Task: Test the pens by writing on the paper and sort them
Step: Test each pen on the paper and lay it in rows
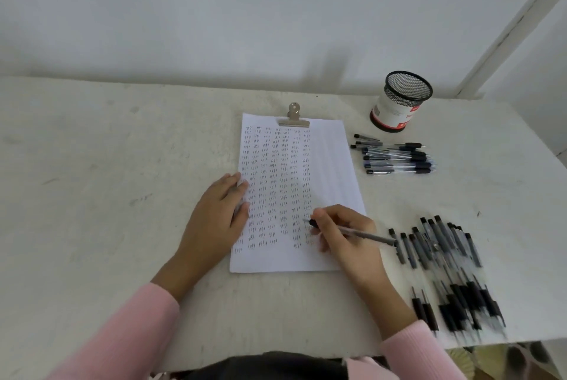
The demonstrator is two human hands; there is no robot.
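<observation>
A white sheet of paper (333, 165) lies flat in the middle of a pale, rough, scuffed table (92, 165), held at its top edge by a shiny metal bulldog clip (294, 118). Neat columns of small dark pen marks cover most of the sheet, leaving the right-hand strip bare. The left hand (214, 214) rests palm down on the paper's left edge with its fingers straight and relaxed. The right hand (346, 235) has its fingers curled round a slim pen (368, 236) with a clear barrel and a dark grip; the tip meets the paper low in the rightmost column. To the right of the sheet, near the table's front edge, lies a loose, fanned pile of pens (445, 263) of the same clear-and-black kind, blurred at its near end. Further back, a short row of pens (395, 156) lies side by side, pointing sideways. Behind that row stands a round black wire mesh cup (405, 94) wrapped in a white and red label. Soft pink ribbed sleeves (132, 327) cover both forearms.
</observation>
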